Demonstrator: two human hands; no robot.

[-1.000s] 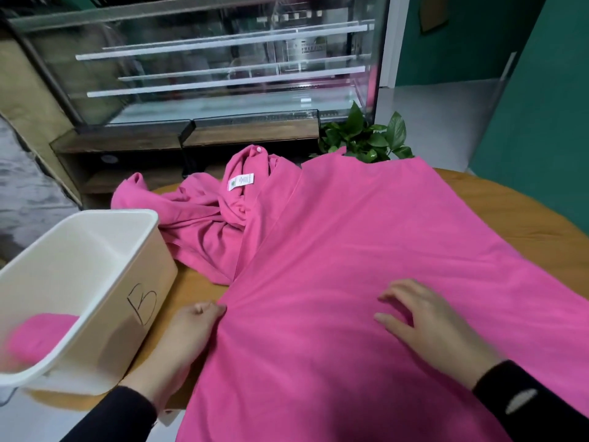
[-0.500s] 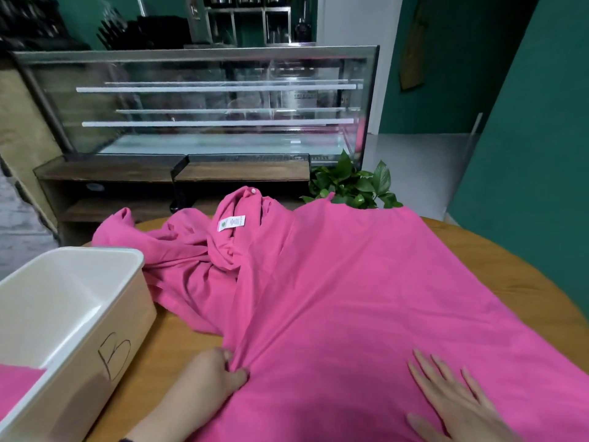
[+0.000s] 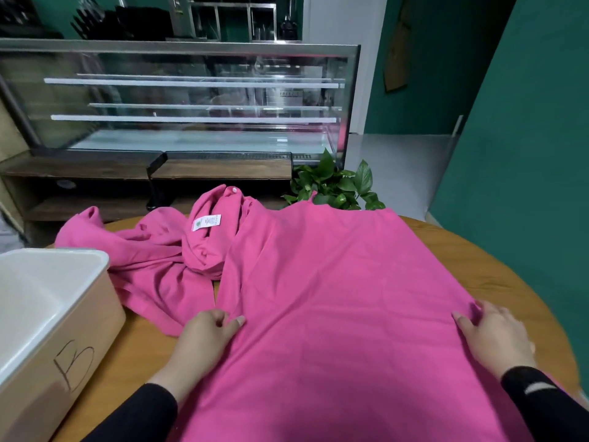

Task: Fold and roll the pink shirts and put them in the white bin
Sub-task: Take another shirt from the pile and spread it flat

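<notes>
1. Risk of dragging the crumpled pink shirt (image 3: 153, 260) along — its cloth lies touching, partly under, the left edge of the spread pink shirt (image 3: 334, 298), so any fold pulled from that edge may catch both.
2. Risk of a crooked fold: left hand (image 3: 204, 341) pinches the left edge of the spread shirt with thumb and curled fingers, while right hand (image 3: 495, 341) presses near the right edge, fingers bent over a small ridge of cloth; whether it truly grips or only presses cannot be told. Uneven pull between the two likely skews the panel and leaves wrinkles that spoil the later roll.
3. Risk of slipping off the round wooden table (image 3: 497, 266) — the near end of the shirt runs out of view at the bottom, probably hanging over the rim, so weight there may tug the cloth toward the person.
4. Lies flat on the table, long axis running from the near edge away toward the plant (image 3: 338, 186); far edge straight, close to the leaves. Which end is collar or hem cannot be told.
5. White bin (image 3: 105, 282) stands at the left, just beside the crumpled shirt, marked with a handwritten letter; contents not visible here.
</notes>
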